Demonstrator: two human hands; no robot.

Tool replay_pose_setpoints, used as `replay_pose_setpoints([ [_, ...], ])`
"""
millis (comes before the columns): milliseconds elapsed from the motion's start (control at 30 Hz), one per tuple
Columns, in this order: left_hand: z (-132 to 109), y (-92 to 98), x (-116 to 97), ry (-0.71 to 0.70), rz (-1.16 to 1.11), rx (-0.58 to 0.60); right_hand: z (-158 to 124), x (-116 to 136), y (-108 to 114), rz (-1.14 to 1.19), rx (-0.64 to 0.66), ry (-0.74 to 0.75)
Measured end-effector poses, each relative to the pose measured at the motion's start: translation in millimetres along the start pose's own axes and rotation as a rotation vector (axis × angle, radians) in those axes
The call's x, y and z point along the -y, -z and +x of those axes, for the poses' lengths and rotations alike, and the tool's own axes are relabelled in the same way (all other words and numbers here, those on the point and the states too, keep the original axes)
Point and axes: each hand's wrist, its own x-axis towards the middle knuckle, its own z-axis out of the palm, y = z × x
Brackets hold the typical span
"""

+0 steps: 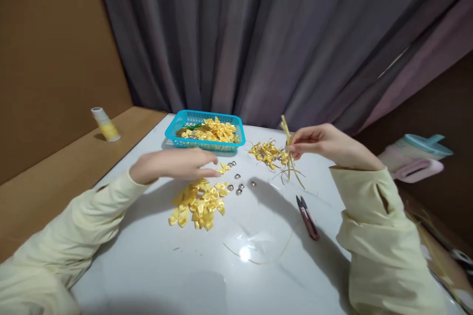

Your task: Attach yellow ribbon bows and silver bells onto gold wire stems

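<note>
My left hand point(181, 163) reaches over the table, thumb and forefinger apart, at the edge of a small yellow ribbon bow point(223, 168). Whether the fingertips touch that bow I cannot tell. Just below the hand lies a pile of yellow ribbon bows point(201, 204), and several small silver bells point(237, 176) are scattered to its right. At the right, my right hand point(314, 141) pinches a bunch of thin gold cords point(285, 128) whose ends hang down and splay out. Beside it lies a heap of yellow bows with gold cord loops point(266, 152).
A blue plastic basket point(205, 145) holding more yellow bows stands at the back. Dark red thread snips point(308, 219) lie at right, blades pointing away. A loose cord point(254, 262) curves across the front. A yellow-white bottle point(106, 124) stands left; a pale tumbler point(414, 155) stands right.
</note>
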Motion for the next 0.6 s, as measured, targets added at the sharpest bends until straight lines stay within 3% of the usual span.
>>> replay_pose_setpoints([
  [133,35,-53.0,-34,-0.242,-0.037,-0.079,2,-25,-13,-0.211,0.277,0.061],
  [233,54,-85.1,-48,-0.29,-0.011,-0.052,8,-31,-32,-0.467,0.291,0.18],
  [367,67,-105.8,-46,-0.29,0.015,-0.038,15,-33,-47,-0.568,0.402,0.201],
  [467,70,-111.2,-41,-0.276,0.041,-0.05,19,-43,-37,-0.555,0.455,0.021],
  [600,67,-114.8,-39,-0.27,0.067,-0.077,22,-75,-12,-0.638,0.298,-0.251],
])
